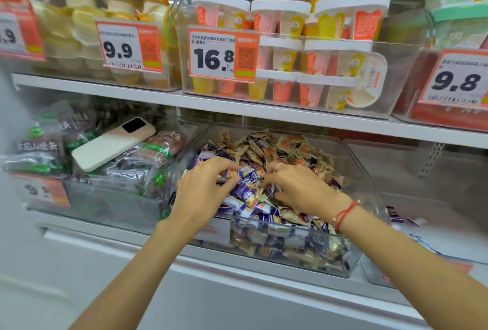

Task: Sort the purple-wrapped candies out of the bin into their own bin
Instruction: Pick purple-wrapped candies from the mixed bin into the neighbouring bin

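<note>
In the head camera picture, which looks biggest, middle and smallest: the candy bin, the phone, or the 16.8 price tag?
1. Candy bin, clearly biggest.
2 and 3. Phone and 16.8 price tag look about alike; I can't rank them.

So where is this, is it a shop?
Most likely a shop. Price tags hang on the shelves, with stacked dessert cups above and a clear bin of wrapped candies below.

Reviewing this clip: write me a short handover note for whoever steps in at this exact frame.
Left hand: fingers curled on purple-wrapped candies in the clear mixed bin.
Right hand: fingers curled into the same pile; what they hold is hidden.
Done: a few purple pieces lie in the bin to the right.
Left: many purple candies remain among the tan ones.
</note>
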